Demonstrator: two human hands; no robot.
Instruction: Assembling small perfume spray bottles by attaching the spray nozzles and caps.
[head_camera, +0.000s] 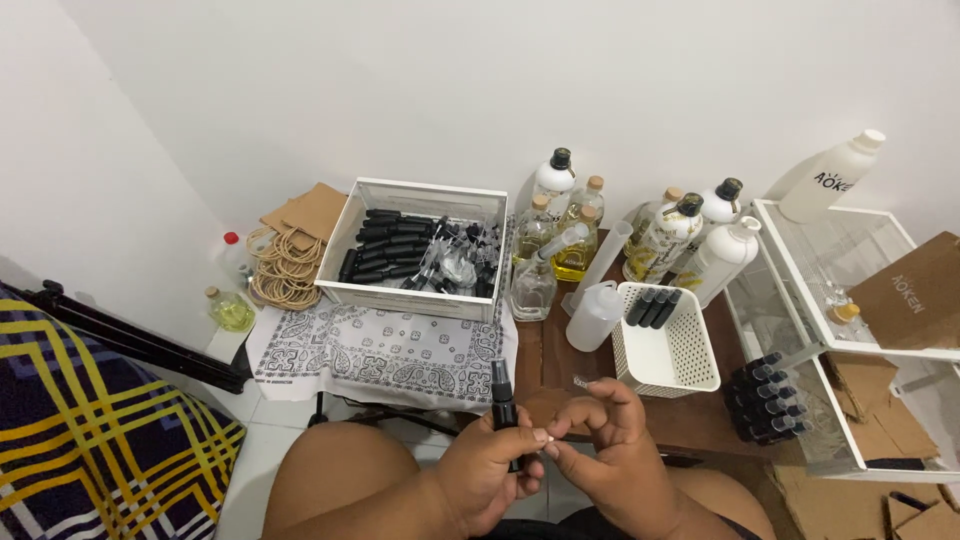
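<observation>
**Small black spray bottle held upright over your lap**

Your left hand (490, 470) is wrapped around a small black spray bottle (502, 398), fingers closed on its lower half, nozzle end up. Your right hand (610, 440) sits just beside it, fingers curled, thumb and forefinger pinched together near the bottle's side. Whether it pinches a label, a sticker or nothing, you cannot tell from here. The bottle is above your knees, in front of the low table's edge, not resting on anything.

Risks as things stand:
- The grip is low on the bottle, top free. A twist from the right hand could tip it or pop the sprayer, likely spilling onto your lap or the patterned cloth (385, 350).
- The squeeze bottle (595, 317) and glass bottles (560, 240) stand crowded near the table edge. A quick reach forward could knock one over.
- The white basket (668, 370) with its few black bottles sits near your right hand. An elbow swing could shove it.
- The white crate (420, 295) of black bottles is well apart, so low risk.
</observation>
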